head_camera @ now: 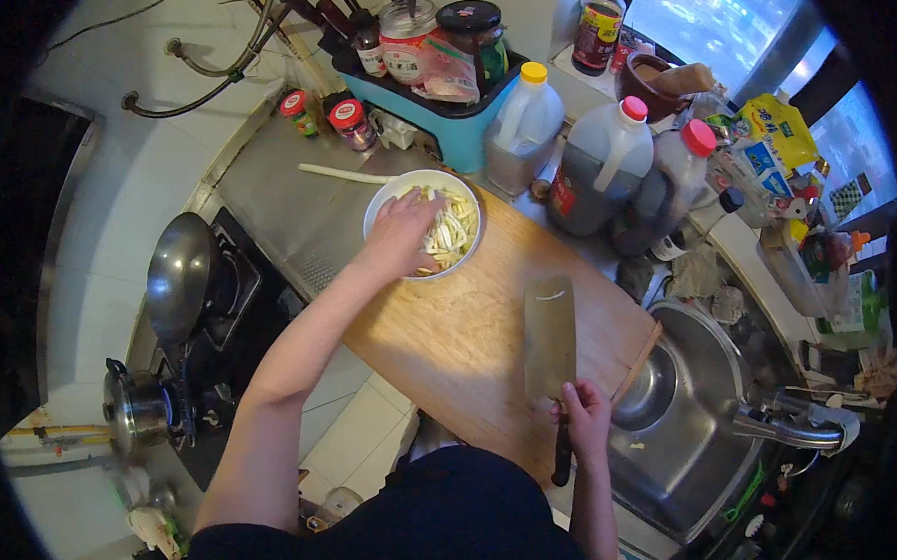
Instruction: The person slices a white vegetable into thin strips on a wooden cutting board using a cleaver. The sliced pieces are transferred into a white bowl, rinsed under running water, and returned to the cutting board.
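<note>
My left hand (405, 233) reaches into a white bowl (368, 212), its fingers and thumb spread over pale cut strips (452, 231), which look like a vegetable. The hand covers part of the strips. The bowl stands at the far left end of a wooden cutting board (451, 340). My right hand (586, 413) grips a cleaver (548, 336) where blade meets black handle. The blade points away from me over the board's right part, with a small pale sliver (550, 296) on it. Beside the bowl, a long whitish stalk (342, 173) lies on the metal counter.
A sink (674, 465) with a faucet (789, 430) is at the right. Large jugs (601, 168) and a blue bin (457, 133) of jars line the back. On the left, a wok (182, 276) and a lidded pot (135, 406) are at the stove (236, 409).
</note>
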